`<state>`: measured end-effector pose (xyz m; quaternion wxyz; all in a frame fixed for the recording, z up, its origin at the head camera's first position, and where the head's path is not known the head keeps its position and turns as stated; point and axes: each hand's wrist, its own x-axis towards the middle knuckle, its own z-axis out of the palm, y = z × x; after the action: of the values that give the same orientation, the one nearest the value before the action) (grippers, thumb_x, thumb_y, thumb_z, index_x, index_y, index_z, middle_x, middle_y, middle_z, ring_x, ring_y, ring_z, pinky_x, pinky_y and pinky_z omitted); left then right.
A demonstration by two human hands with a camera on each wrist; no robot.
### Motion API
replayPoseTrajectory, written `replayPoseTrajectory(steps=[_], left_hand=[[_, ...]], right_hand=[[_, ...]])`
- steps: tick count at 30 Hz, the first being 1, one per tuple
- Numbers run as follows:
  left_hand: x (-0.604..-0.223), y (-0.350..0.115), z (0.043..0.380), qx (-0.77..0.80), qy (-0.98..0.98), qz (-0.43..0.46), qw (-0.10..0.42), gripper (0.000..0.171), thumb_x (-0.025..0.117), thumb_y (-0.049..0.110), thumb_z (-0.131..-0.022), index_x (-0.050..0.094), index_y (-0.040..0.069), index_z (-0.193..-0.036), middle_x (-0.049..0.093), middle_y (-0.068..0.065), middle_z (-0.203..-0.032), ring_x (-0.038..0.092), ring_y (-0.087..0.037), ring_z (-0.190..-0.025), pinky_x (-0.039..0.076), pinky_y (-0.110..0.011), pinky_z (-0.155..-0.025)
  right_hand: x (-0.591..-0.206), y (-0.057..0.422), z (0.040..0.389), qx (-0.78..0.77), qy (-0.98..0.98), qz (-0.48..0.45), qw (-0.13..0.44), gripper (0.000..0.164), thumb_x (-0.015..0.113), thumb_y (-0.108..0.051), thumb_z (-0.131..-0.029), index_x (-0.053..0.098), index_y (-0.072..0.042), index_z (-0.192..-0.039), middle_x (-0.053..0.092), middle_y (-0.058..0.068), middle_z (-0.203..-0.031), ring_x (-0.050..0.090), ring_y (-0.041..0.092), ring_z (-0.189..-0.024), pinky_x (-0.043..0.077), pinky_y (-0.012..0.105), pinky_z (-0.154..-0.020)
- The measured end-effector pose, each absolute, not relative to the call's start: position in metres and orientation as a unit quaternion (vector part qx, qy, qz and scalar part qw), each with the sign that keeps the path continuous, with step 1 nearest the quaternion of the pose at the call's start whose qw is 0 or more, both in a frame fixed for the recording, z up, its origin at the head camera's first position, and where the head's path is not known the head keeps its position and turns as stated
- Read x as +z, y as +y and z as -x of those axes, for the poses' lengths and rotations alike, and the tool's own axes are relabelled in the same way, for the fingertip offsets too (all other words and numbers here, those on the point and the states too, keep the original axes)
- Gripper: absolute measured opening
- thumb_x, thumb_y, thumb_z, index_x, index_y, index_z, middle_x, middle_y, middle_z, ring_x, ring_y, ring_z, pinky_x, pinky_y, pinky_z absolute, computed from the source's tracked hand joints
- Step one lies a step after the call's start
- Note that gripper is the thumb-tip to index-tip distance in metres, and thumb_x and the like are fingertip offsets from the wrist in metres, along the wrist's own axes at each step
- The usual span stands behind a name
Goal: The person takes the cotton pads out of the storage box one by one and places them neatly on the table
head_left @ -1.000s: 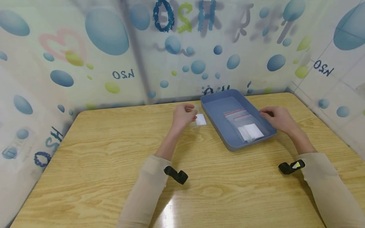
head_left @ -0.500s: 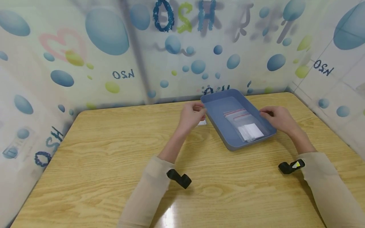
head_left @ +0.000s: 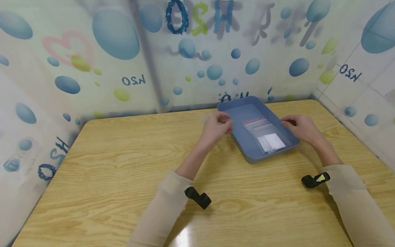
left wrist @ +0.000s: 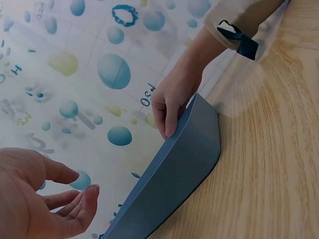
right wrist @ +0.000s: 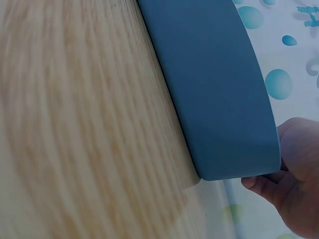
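Note:
A blue-grey tray stands on the table at right of centre in the head view. In it lie several clear zip bags with red seal lines and white inserts. My right hand pinches the tray's right rim, fingers over the edge, as the left wrist view also shows. My left hand hovers by the tray's left rim. Its fingers are loosely bent, with nothing seen between them in the left wrist view. A faint clear film edge shows behind this hand; the rest is hidden.
The wooden table runs up to a patterned wall covering at the back and sides. Each sleeve carries a black wrist camera; one is on the left arm, another on the right.
My left hand has moved right, over the small bag with the white insert, to the tray's left rim. That bag is now mostly hidden. My right hand and the tray have stayed put.

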<state>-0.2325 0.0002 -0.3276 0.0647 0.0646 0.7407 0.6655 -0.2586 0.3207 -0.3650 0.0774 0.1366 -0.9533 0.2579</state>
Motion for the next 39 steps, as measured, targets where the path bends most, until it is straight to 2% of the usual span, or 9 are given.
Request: replayPoseTrajectory(steps=[4,10,19,21,27,34,39], left_hand=[[-0.327,0.005,0.230,0.661,0.744,-0.074,0.064,0.026,0.061,0.002,-0.098,0.063,-0.005,-0.123,0.065,-0.016,-0.103,0.070,-0.033,-0.093,0.060,-0.043,-0.086],[-0.325,0.011,0.224,0.663,0.740,-0.094,0.068,0.027,0.061,0.001,-0.098,0.062,-0.006,-0.124,0.066,-0.018,-0.105,0.069,-0.038,-0.098,0.060,-0.043,-0.085],[-0.330,0.024,0.221,0.658,0.743,-0.103,0.072,0.027,0.064,0.004,-0.097,0.063,-0.004,-0.123,0.067,-0.015,-0.103,0.069,-0.038,-0.099,0.060,-0.029,-0.076],[-0.331,0.026,0.220,0.658,0.742,-0.104,0.074,0.027,0.064,0.005,-0.097,0.063,-0.004,-0.123,0.067,-0.015,-0.102,0.069,-0.039,-0.098,0.060,-0.030,-0.076],[-0.332,0.030,0.218,0.653,0.746,-0.099,0.085,0.028,0.064,0.006,-0.097,0.062,-0.002,-0.124,0.067,-0.013,-0.101,0.069,-0.039,-0.094,0.060,-0.042,-0.084],[-0.333,0.038,0.218,0.656,0.741,-0.104,0.097,0.030,0.064,0.006,-0.098,0.059,-0.003,-0.127,0.065,-0.013,-0.104,0.069,-0.036,-0.099,0.061,-0.032,-0.079],[-0.332,0.046,0.217,0.645,0.748,-0.106,0.112,0.033,0.065,0.009,-0.098,0.058,-0.002,-0.129,0.067,-0.011,-0.103,0.070,-0.035,-0.096,0.060,-0.037,-0.081]], right_hand=[[-0.364,0.320,0.259,0.260,-0.953,-0.132,0.078,0.028,0.058,-0.014,-0.104,0.069,0.010,-0.114,0.070,0.025,-0.101,0.059,0.027,-0.080,0.046,0.026,-0.062],[-0.363,0.320,0.259,0.263,-0.953,-0.130,0.073,0.030,0.057,-0.015,-0.104,0.069,0.009,-0.116,0.070,0.025,-0.104,0.061,0.029,-0.084,0.047,0.026,-0.064],[-0.364,0.321,0.261,0.259,-0.954,-0.128,0.080,0.028,0.059,-0.014,-0.103,0.069,0.009,-0.115,0.070,0.026,-0.104,0.061,0.028,-0.084,0.046,0.025,-0.063],[-0.364,0.321,0.261,0.259,-0.954,-0.127,0.079,0.028,0.059,-0.014,-0.103,0.070,0.009,-0.114,0.070,0.025,-0.104,0.060,0.027,-0.083,0.046,0.025,-0.063],[-0.365,0.319,0.262,0.256,-0.953,-0.143,0.079,0.028,0.060,-0.014,-0.103,0.070,0.010,-0.114,0.071,0.024,-0.100,0.058,0.024,-0.078,0.045,0.026,-0.061],[-0.365,0.319,0.263,0.258,-0.952,-0.142,0.081,0.028,0.059,-0.013,-0.103,0.069,0.010,-0.115,0.070,0.025,-0.102,0.061,0.028,-0.082,0.047,0.029,-0.063],[-0.365,0.321,0.261,0.256,-0.954,-0.136,0.080,0.028,0.059,-0.013,-0.103,0.069,0.010,-0.114,0.070,0.026,-0.103,0.062,0.030,-0.083,0.048,0.031,-0.065]])
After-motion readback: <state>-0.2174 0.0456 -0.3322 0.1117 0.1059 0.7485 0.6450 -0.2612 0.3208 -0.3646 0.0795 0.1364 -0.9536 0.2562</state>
